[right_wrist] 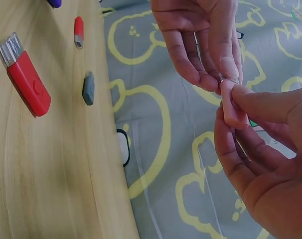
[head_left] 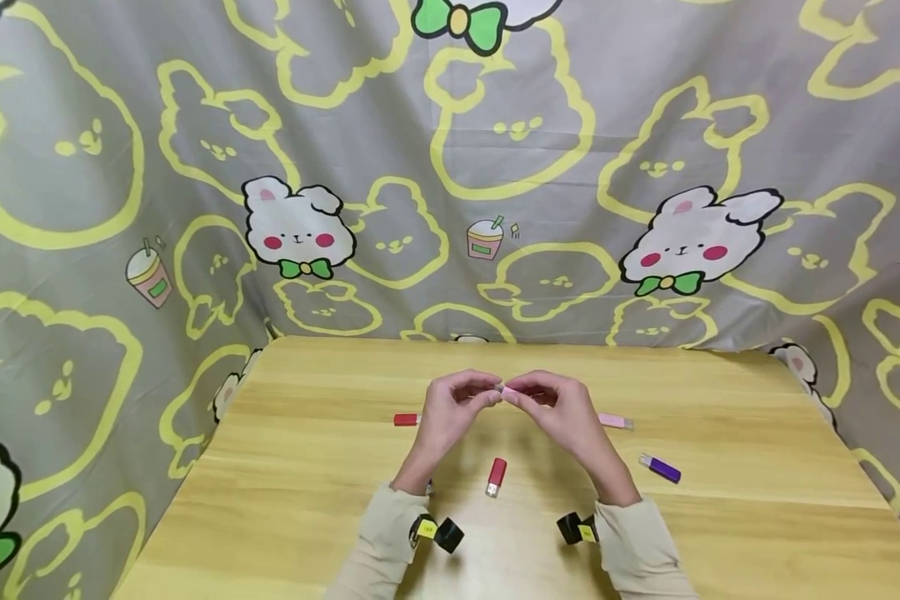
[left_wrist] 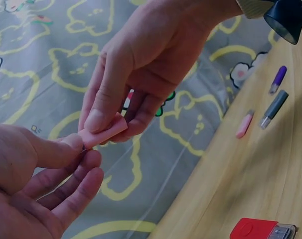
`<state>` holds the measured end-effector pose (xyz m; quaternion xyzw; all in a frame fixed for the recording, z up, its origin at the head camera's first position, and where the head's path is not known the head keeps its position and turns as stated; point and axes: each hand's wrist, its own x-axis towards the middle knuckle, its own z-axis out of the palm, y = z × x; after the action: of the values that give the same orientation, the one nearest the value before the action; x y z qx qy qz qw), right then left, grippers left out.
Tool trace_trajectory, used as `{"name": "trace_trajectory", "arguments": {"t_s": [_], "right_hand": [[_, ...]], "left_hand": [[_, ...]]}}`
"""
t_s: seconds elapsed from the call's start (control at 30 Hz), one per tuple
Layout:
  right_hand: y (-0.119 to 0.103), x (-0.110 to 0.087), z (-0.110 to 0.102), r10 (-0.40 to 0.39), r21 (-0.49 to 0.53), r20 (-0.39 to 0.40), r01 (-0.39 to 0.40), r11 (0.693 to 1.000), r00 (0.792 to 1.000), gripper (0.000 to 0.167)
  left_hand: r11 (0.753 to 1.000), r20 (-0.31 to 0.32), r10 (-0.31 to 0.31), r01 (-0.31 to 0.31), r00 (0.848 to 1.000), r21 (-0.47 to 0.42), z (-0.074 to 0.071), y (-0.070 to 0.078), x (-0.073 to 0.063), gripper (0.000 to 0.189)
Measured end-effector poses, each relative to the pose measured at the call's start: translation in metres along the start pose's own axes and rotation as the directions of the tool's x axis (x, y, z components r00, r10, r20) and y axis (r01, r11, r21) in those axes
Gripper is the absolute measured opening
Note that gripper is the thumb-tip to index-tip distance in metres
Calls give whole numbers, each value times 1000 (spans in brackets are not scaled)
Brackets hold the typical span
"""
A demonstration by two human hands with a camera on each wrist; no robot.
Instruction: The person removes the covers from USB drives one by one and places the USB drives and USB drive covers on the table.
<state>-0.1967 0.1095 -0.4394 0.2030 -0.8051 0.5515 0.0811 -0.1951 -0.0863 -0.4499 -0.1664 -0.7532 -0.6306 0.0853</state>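
Note:
Above the table, a pink USB stick (head_left: 509,392) is held up between both hands. My left hand (head_left: 448,410) pinches its metal plug end between thumb and fingertips; in the left wrist view the thumb covers most of that plug. The pink body (left_wrist: 105,133) is gripped by my right hand (head_left: 559,408), with the thumb on one side and fingers on the other. In the right wrist view, the stick's blunt pink end (right_wrist: 234,117) shows between the right thumb and fingers. The two hands' fingertips almost meet at the plug.
On the wooden table (head_left: 307,517) lie a red USB stick (head_left: 497,475) between the forearms, another red one (head_left: 406,420) by the left hand, a pink one (head_left: 617,422) and a purple one (head_left: 660,468) at right. A dark grey stick (left_wrist: 274,109) shows too. Patterned curtain (head_left: 390,208) stands behind.

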Motion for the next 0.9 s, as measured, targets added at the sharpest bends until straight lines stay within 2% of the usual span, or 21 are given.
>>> {"name": "trace_trajectory", "arguments": {"t_s": [0.13,0.37,0.67,0.8,0.9], "right_hand": [[-3,3,-1,-12,-49,6,12,999,1000,8],[-6,2,-1,5,-96,26,-2,995,1000,6],[0,0,1,-41,-109,38,45,993,998,7],[-1,0,1,-39,-119,47,45,992,998,7],[-2,1,-1,-26,-123,65,34,992,998,8]], "left_hand": [[999,-10,28,-28,1000,17,1,1,4,15],[1000,-17,-13,13,1000,-5,2,3,4,13],[999,4,-43,43,999,-31,1,0,1,9],[998,-2,-51,51,999,-40,1,0,2,9],[997,18,-52,53,998,-48,-1,-1,3,9]]}}
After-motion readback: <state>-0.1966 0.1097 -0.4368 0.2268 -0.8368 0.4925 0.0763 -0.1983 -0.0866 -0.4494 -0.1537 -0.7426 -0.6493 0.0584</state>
